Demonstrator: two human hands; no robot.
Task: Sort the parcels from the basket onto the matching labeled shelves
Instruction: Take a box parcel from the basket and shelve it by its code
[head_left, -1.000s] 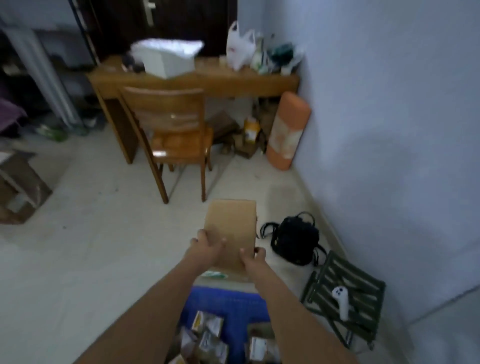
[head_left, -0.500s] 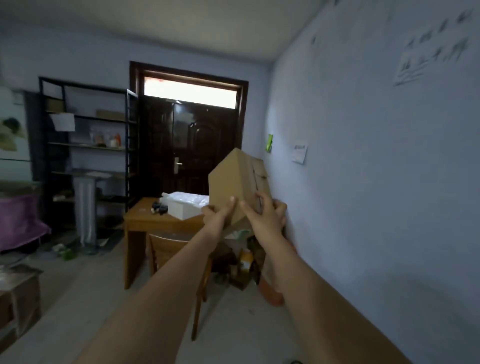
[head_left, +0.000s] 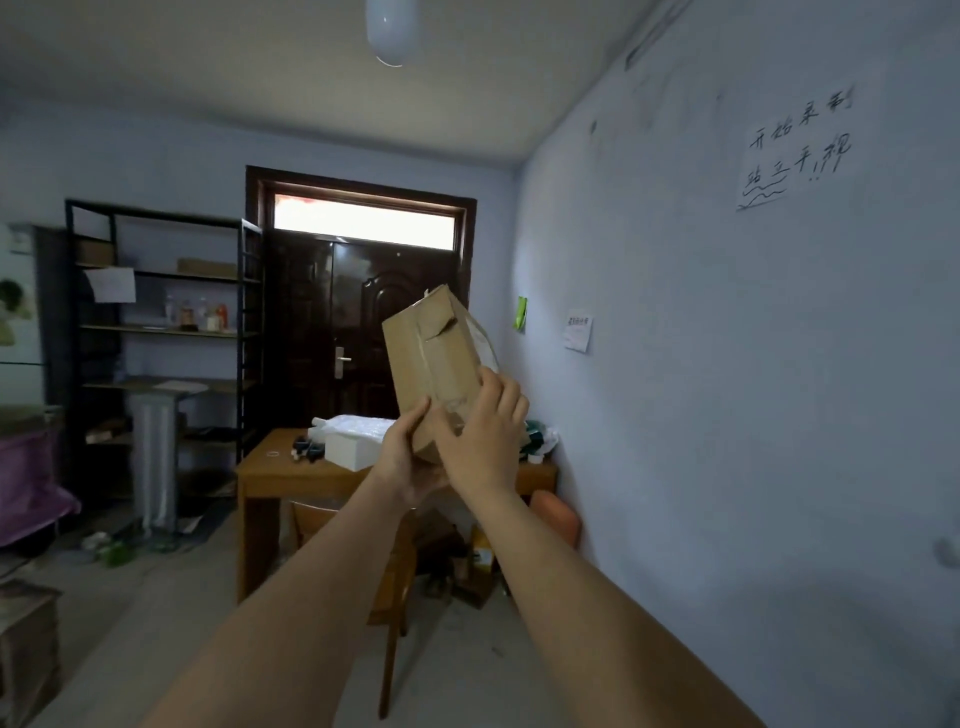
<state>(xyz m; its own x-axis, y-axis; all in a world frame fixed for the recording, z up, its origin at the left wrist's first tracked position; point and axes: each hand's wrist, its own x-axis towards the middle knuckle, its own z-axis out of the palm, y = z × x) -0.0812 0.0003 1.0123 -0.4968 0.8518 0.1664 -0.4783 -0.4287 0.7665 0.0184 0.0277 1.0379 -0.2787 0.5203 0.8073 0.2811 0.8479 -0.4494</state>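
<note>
Cardboard parcel (head_left: 434, 364) held up at chest height, centre of view, tilted, torn flap on top face. Left hand (head_left: 402, 462) cups lower near corner; right hand (head_left: 483, 436) wraps right side, fingers curled on it. Black shelves (head_left: 161, 332) far left, well apart. Risk: grip sits low, parcel top-heavy, could tip out while turning; torn flap may spill contents; label misread.

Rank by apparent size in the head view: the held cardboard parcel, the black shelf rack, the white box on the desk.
1. black shelf rack
2. cardboard parcel, though it is nearest the camera, so it looks enlarged
3. white box
</note>
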